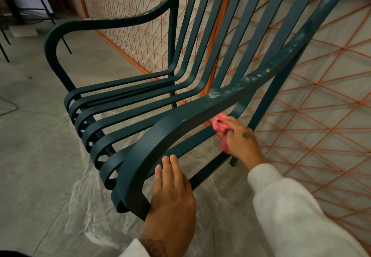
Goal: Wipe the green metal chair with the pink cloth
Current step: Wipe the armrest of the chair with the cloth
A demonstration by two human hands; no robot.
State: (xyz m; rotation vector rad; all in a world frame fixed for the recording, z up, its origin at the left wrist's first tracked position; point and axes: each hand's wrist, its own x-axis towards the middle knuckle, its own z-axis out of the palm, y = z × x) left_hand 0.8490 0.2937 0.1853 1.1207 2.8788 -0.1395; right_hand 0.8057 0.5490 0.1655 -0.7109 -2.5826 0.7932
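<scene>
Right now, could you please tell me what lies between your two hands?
In the head view, between left hand and right hand, two chair bars cross under the armrest; plastic sheet shows behind.

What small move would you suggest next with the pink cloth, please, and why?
Probably bring the pink cloth up onto the top face of the near armrest and wipe along it. The right hand holds the cloth low at the armrest's side, while pale smudges show on top just above; the left hand rests on the front curve.
</scene>
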